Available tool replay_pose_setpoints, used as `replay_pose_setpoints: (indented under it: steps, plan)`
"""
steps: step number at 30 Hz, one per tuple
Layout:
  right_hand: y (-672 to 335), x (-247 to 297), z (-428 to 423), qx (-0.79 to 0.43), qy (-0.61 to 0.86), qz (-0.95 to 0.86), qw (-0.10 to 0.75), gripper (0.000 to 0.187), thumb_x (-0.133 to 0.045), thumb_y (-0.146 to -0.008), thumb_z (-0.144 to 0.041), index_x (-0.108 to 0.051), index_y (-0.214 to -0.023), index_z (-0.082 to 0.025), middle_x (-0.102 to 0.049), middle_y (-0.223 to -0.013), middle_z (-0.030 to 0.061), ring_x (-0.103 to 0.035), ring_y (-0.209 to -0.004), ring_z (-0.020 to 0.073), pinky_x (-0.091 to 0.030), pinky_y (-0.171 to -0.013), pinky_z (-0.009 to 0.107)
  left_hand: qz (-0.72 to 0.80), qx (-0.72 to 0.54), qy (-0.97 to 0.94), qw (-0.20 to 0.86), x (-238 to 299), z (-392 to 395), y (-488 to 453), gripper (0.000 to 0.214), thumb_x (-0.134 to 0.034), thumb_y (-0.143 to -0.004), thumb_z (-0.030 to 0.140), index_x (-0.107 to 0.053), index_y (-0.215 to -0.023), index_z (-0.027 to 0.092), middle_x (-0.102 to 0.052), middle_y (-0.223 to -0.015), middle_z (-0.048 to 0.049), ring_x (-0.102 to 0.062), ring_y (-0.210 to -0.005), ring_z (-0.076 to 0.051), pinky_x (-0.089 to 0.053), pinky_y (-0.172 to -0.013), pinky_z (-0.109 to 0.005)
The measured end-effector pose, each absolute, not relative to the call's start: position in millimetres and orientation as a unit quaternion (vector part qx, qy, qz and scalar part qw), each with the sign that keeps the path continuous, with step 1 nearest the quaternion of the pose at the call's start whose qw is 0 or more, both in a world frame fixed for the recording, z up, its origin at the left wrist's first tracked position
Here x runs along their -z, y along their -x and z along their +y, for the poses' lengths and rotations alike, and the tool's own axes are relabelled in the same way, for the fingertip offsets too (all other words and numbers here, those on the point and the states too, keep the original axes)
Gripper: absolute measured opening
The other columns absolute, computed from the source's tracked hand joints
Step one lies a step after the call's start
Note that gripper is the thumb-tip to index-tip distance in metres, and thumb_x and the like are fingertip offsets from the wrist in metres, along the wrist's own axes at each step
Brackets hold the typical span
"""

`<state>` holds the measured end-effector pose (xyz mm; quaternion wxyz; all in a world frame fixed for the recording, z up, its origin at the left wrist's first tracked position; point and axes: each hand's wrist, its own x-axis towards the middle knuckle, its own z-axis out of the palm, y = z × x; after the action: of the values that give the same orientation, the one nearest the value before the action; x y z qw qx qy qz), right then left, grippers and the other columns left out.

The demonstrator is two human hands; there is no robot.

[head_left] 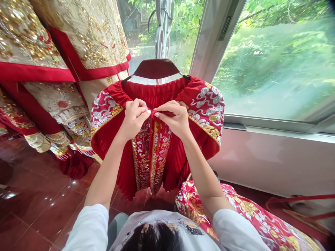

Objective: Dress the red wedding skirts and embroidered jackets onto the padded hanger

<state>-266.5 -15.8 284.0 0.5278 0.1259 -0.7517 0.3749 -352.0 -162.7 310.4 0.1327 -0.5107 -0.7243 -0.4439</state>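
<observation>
In front of me a red embroidered garment (104,104) with silver and gold patterns hangs from a dark hanger (157,69). My left hand (134,116) pinches a red tie cord (153,115) at the middle of the garment's neckline. From the other side my right hand (174,116) pinches the same cord, thumb and fingertips close to the left ones. The cord looks gathered or knotted between them; its exact form is partly hidden by the fingers. Below, the cord's end hangs down over the embroidered front panels (159,150).
Cream and gold sequined garments (96,35) with red borders hang at left. A window (272,69) with a sill is at right, and a dark flat object (234,126) lies on it. Another red embroidered cloth (251,205) lies at lower right. The floor (44,202) is dark red tile.
</observation>
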Motion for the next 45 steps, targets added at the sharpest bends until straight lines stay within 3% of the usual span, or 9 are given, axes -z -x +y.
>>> replay_pose_setpoints:
  steps: [6, 12, 15, 19, 23, 26, 36, 39, 45]
  plan:
    - [262.2, -290.0, -19.7, -0.388, -0.127, -0.752, 0.518, 0.004, -0.073, -0.079, -0.029, -0.076, -0.080, -0.027, -0.075, -0.081, -0.0018, -0.062, -0.080, 0.0170, -0.051, -0.075, 0.033, -0.584, 0.637, 0.504, 0.018, -306.3, -160.5, 354.6, 0.019, -0.063, -0.070, 0.027, -0.054, -0.056, 0.019, -0.048, -0.086, -0.0018, -0.044, -0.086, -0.018, -0.038, -0.090, -0.035]
    - [265.2, -289.0, -20.3, -0.386, -0.143, -0.734, 0.541, 0.006, -0.071, -0.080, -0.021, -0.076, -0.080, -0.026, -0.075, -0.080, -0.0016, -0.061, -0.077, 0.0160, -0.051, -0.072, 0.032, -0.441, 0.785, 0.426, -0.090, -292.8, -152.8, 358.3, 0.035, -0.067, -0.066, 0.033, -0.038, -0.055, 0.017, -0.043, -0.088, -0.0017, -0.042, -0.073, -0.012, -0.043, -0.073, -0.027]
    - [266.5, -285.6, -19.0, -0.371, -0.136, -0.739, 0.545, 0.008, -0.070, -0.080, -0.019, -0.075, -0.079, -0.025, -0.075, -0.080, -0.0011, -0.062, -0.077, 0.0167, -0.051, -0.073, 0.033, -0.488, 0.735, 0.469, -0.036, -291.0, -157.8, 361.4, 0.029, -0.066, -0.072, 0.033, -0.045, -0.060, 0.018, -0.045, -0.088, -0.0012, -0.046, -0.078, -0.013, -0.043, -0.077, -0.028]
    - [267.5, -279.1, -19.6, -0.334, -0.125, -0.757, 0.547, 0.013, -0.064, -0.082, -0.015, -0.074, -0.081, -0.023, -0.074, -0.081, 0.0001, -0.063, -0.080, 0.0174, -0.050, -0.078, 0.035, -0.671, 0.521, 0.520, 0.088, -296.1, -168.0, 356.9, 0.026, -0.054, -0.086, 0.030, -0.052, -0.063, 0.019, -0.051, -0.084, -0.0017, -0.048, -0.085, -0.017, -0.039, -0.084, -0.033]
    - [268.2, -275.1, -22.7, -0.279, -0.099, -0.785, 0.544, 0.023, -0.063, -0.079, -0.016, -0.073, -0.098, -0.025, -0.073, -0.090, 0.0011, -0.060, -0.084, 0.0188, -0.047, -0.083, 0.039, -0.751, 0.404, 0.501, 0.149, -303.9, -172.8, 350.1, 0.030, -0.052, -0.090, 0.032, -0.050, -0.063, 0.018, -0.055, -0.084, -0.0019, -0.047, -0.089, -0.019, -0.035, -0.089, -0.038]
    - [269.0, -274.3, -22.5, -0.274, -0.105, -0.786, 0.544, 0.020, -0.064, -0.080, -0.017, -0.074, -0.096, -0.024, -0.073, -0.089, 0.0019, -0.060, -0.084, 0.0190, -0.047, -0.082, 0.038, -0.726, 0.422, 0.534, 0.101, -303.4, -173.8, 355.3, 0.031, -0.049, -0.092, 0.034, -0.051, -0.065, 0.018, -0.054, -0.087, -0.0022, -0.047, -0.089, -0.019, -0.036, -0.088, -0.036]
    - [270.9, -274.4, -14.2, -0.328, -0.150, -0.755, 0.548, 0.009, -0.066, -0.084, -0.023, -0.074, -0.085, -0.026, -0.074, -0.083, -0.0001, -0.063, -0.079, 0.0173, -0.050, -0.077, 0.036, -0.486, 0.758, 0.424, -0.099, -290.7, -161.4, 358.7, 0.031, -0.061, -0.079, 0.039, -0.047, -0.060, 0.019, -0.040, -0.073, -0.0001, -0.041, -0.069, -0.012, -0.041, -0.068, -0.024]
    - [270.6, -272.5, -15.5, -0.320, -0.139, -0.750, 0.561, 0.011, -0.065, -0.084, -0.020, -0.074, -0.084, -0.025, -0.074, -0.083, 0.0000, -0.063, -0.079, 0.0170, -0.050, -0.077, 0.036, -0.512, 0.731, 0.445, -0.069, -291.3, -163.6, 359.4, 0.035, -0.059, -0.082, 0.039, -0.047, -0.056, 0.018, -0.044, -0.073, -0.0008, -0.043, -0.069, -0.012, -0.040, -0.067, -0.024]
    - [269.8, -269.1, -20.7, -0.325, -0.117, -0.747, 0.568, 0.012, -0.064, -0.084, -0.020, -0.075, -0.083, -0.025, -0.074, -0.082, 0.0013, -0.062, -0.079, 0.0178, -0.049, -0.078, 0.037, -0.697, 0.533, 0.478, 0.031, -294.1, -167.3, 361.3, 0.046, -0.056, -0.087, 0.045, -0.051, -0.052, 0.017, -0.044, -0.064, 0.0006, -0.041, -0.060, -0.011, -0.035, -0.061, -0.028]
